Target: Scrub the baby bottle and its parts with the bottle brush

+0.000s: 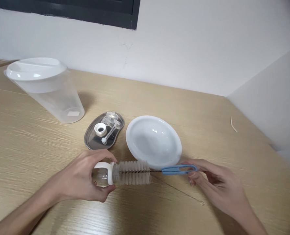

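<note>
My left hand (86,176) is closed around a clear baby bottle (101,177) with a white handled collar, lying sideways with its mouth to the right. A bottle brush (135,173) with pale bristles reaches into that mouth; most of the bristles show outside it. My right hand (216,182) pinches the end of the brush's blue looped handle (179,169). Just beyond the brush stands a white bowl (154,140). Under the brush, a thin wire brush (181,192) with a small loop at its end lies on the table, its other end hidden.
A kidney-shaped metal tray (92,143) holds a white ring cap (100,129) and clear plastic bottle parts (112,122). At the back left stands a translucent pitcher (54,94) with a white lid. A pale strip (233,125) lies at the right, near the wall.
</note>
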Tool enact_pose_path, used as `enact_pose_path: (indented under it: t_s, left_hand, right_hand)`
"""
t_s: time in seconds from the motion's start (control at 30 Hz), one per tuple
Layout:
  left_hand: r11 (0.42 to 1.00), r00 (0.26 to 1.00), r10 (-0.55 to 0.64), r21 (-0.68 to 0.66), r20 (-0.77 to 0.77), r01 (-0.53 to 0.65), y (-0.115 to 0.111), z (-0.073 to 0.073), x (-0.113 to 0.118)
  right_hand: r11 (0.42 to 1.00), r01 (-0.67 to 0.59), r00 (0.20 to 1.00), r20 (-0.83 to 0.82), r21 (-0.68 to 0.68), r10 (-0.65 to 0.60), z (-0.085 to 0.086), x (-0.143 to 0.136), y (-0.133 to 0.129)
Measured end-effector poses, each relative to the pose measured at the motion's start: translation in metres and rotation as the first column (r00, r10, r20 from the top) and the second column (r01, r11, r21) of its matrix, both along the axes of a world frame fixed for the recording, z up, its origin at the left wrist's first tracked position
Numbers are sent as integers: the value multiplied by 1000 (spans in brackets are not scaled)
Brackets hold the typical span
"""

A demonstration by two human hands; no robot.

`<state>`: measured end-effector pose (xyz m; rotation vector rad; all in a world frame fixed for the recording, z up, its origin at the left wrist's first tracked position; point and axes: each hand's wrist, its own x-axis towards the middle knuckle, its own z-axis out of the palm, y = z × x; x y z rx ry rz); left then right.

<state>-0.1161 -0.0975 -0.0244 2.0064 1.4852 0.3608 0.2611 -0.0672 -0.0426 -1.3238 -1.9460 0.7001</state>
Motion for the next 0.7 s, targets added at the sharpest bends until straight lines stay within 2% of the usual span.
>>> enact_pose_path:
  t_s: [0.1,0.3,0.37,0.5,0.57,0.7]
  left_hand:
    - [1000,1000,13,-12,-14,-13,0,2,0]
    - [995,999,53,-85,-6,-53,-1,10,0]
    - [986,996,58,-158,65,-47,0,12,1]
    - [954,942,20,-288,336,82,3,9,0]
    - [955,912,4,-271,410,118,4,9,-2]
    - [976,921,-28,-188,388,109,4,10,-5]
  right_hand:
    - [996,-85,996,-13,3,85,-2,1,1]
    - [998,-50,998,-31,38,52,0,-1,2]
    - [998,-39,998,-50,57,42,0,-1,2]
    - [1000,-8,997,-71,24,10,-4,-1,1]
    - [1000,8,998,-64,6,-8,-7,0,1]
    - [1000,27,998,-52,-7,-27,-10,1,2]
